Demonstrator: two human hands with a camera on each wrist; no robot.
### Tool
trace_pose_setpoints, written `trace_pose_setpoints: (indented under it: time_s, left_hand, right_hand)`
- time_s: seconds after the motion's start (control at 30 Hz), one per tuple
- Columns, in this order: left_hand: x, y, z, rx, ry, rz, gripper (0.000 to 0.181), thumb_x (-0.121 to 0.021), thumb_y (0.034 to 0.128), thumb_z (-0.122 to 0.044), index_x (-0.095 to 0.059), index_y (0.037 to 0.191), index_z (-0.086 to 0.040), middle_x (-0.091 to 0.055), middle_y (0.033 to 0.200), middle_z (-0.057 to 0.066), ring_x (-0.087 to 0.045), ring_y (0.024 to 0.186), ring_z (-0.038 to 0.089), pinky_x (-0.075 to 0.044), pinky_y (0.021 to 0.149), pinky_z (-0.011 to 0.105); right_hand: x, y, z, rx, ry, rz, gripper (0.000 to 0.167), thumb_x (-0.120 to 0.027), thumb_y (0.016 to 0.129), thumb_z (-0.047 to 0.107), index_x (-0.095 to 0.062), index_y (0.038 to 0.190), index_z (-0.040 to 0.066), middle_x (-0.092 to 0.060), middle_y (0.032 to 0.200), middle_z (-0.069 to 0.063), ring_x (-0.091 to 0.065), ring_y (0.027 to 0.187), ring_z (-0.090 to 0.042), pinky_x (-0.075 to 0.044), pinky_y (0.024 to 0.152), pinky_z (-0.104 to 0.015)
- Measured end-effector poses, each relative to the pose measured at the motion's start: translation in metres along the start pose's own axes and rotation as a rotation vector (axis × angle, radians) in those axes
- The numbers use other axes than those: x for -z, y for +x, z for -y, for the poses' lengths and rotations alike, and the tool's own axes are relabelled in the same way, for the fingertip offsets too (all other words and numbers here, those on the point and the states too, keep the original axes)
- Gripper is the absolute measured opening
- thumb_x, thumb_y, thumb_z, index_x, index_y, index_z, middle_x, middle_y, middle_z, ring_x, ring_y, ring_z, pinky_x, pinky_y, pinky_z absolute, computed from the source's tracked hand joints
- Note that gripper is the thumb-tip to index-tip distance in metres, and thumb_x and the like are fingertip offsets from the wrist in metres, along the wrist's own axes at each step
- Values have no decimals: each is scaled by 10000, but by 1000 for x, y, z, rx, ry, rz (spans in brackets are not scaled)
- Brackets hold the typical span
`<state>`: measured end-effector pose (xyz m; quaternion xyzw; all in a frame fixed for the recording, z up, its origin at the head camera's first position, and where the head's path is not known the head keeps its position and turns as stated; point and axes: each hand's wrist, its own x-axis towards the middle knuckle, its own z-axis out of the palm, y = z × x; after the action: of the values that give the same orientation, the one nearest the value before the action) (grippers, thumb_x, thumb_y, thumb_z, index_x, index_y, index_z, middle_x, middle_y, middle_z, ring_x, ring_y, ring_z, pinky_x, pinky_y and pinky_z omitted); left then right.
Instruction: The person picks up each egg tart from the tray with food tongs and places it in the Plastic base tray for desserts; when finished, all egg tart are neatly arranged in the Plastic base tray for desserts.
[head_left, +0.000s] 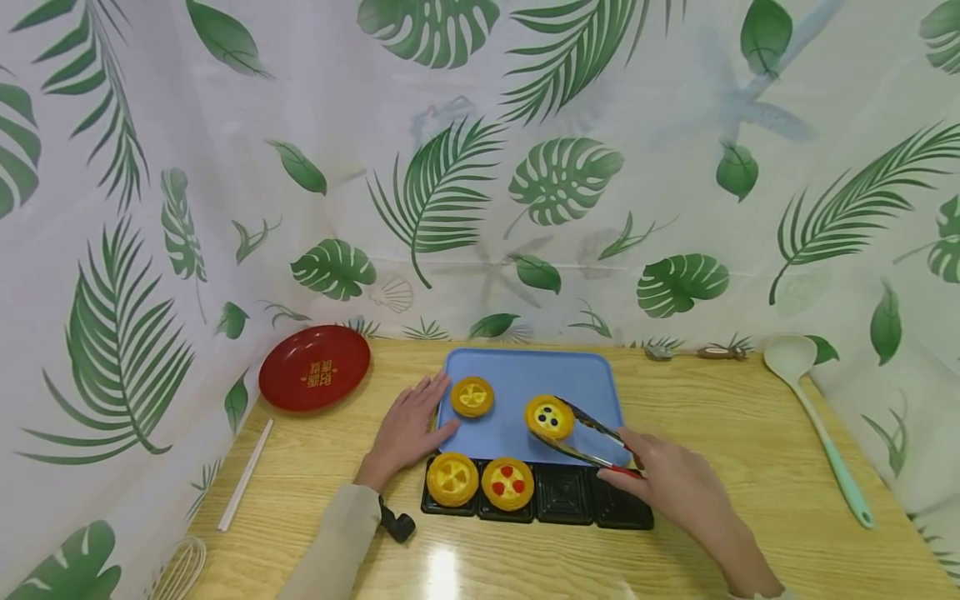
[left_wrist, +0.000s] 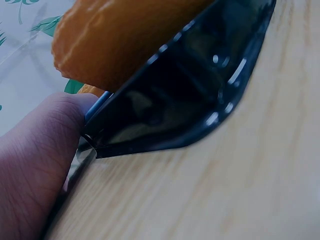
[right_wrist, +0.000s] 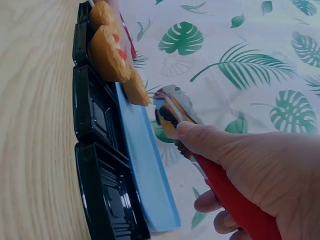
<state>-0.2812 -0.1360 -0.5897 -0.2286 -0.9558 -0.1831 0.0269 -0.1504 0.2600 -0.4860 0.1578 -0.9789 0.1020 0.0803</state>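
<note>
My right hand [head_left: 678,479] grips red-handled metal tongs [head_left: 588,459]. Between the tong tips is an egg tart with dark berries [head_left: 550,418], held over the blue tray [head_left: 525,367]; the right wrist view shows it raised off the surface. My left hand [head_left: 405,427] lies with its fingers extended along the blue tray's left edge, thumb reaching onto its near corner. Close to that thumb, a yellow-topped tart [head_left: 472,397] sits on the blue tray. In front stands a black tray [head_left: 564,493] of square compartments; its two left ones hold a yellow-topped tart [head_left: 452,479] and a red-topped tart [head_left: 507,483].
A red plate [head_left: 315,379] is at the back left, with white chopsticks [head_left: 247,475] nearer. A whisk [head_left: 182,571] shows at the lower left edge. On the right lies a mint-handled spoon [head_left: 825,446]. Leaf-print curtain [head_left: 570,250] borders the wooden table.
</note>
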Motion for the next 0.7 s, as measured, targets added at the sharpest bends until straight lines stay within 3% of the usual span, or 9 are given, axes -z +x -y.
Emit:
trace_pose_setpoints:
  time_s: [0.17, 0.4, 0.7]
  left_hand:
    - [-1, 0, -1, 0, -6, -4, 851, -408, 1017, -699, -166, 1687, -232, -142, 1742, -76, -178, 1608, 236, -154, 1292, 475]
    - [-1, -1, -2, -8, -16, -16, 854, -434, 1018, -684, -210, 1685, -200, -181, 1742, -41, -197, 1603, 255, -176, 1286, 492]
    - [1, -1, -2, -12, -22, -23, 838, -464, 1024, -650, -220, 1681, -191, -180, 1738, -42, -206, 1601, 266, -177, 1285, 500]
  right_hand:
    - [9, -20, -1, -1, 18, 15, 450, -776, 878, 566, -674, 1065, 169, -433, 681, 128, -331, 521, -18, -280, 448, -229]
    - [17, -50, 0, -62, 41, 76, 569, -772, 872, 583, -719, 1250, 161, -412, 696, 149, -322, 529, -14, -276, 457, -227]
    - [14, -70, 4, -140, 26, 187, 564, -754, 853, 643, -726, 1199, 198, -450, 718, 131, -368, 565, -43, -304, 476, -242]
